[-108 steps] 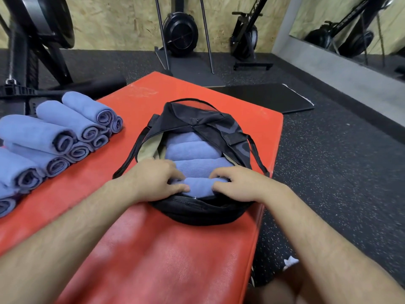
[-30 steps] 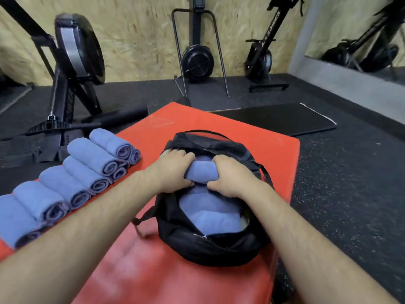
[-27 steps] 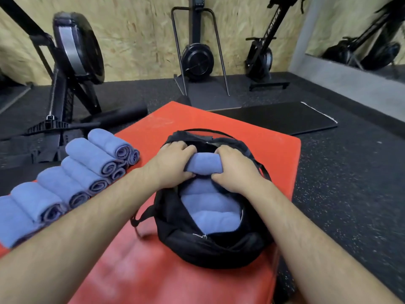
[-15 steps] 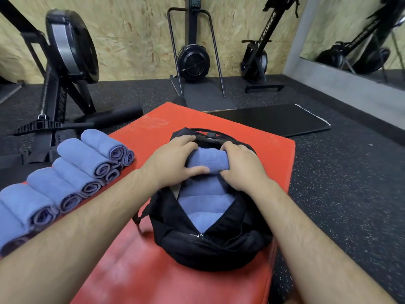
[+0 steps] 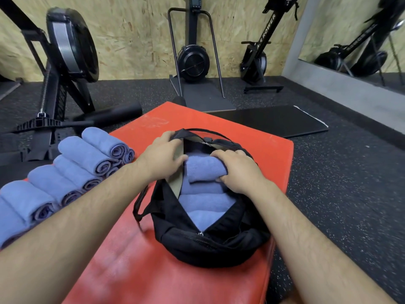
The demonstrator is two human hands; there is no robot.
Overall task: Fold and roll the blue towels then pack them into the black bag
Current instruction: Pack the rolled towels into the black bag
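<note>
The right hand (image 5: 237,171) clenches a rolled towel (image 5: 202,168) in its grip; the left hand (image 5: 161,157) grasps the black bag (image 5: 210,244) rim

I see a red pad (image 5: 252,154) on a speckled black floor (image 5: 339,183); a flat black mat (image 5: 274,119) lies just past its far right corner; a black roller (image 5: 118,111) lies near its far left corner; a rower (image 5: 65,47) stands at left; a fan machine (image 5: 192,60) and an upright rower (image 5: 256,60) stand against the chipboard wall (image 5: 131,36); a mirror (image 5: 361,34) hangs at right.

White lettering ending in "ROWER" runs along the upright rowing machine (image 5: 266,29).
</note>
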